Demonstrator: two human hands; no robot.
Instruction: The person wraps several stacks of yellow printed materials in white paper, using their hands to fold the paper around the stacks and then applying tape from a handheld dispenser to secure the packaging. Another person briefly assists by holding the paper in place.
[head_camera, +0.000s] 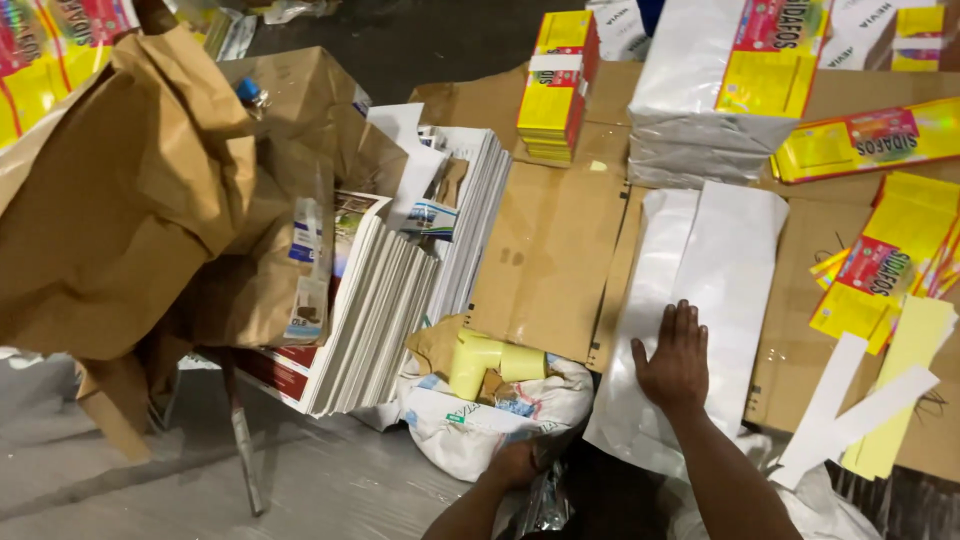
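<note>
Our right hand (675, 358) lies flat, fingers spread, gripping nothing, on the white sheets (715, 270) near the near edge of the flattened cardboard (550, 260). Bare cardboard stays open to their left. Our left hand (515, 462) touches the white sack (480, 425); we cannot tell its grip.

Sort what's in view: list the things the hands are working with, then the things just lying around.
In hand:
- white sheets, pressed flat by the right hand
- white sack, touched by the left hand

Lying about:
- yellow-and-red flat packs
- crumpled brown paper
- stacked printed sheets
- loose white and yellow strips
- cardboard underlay
</note>
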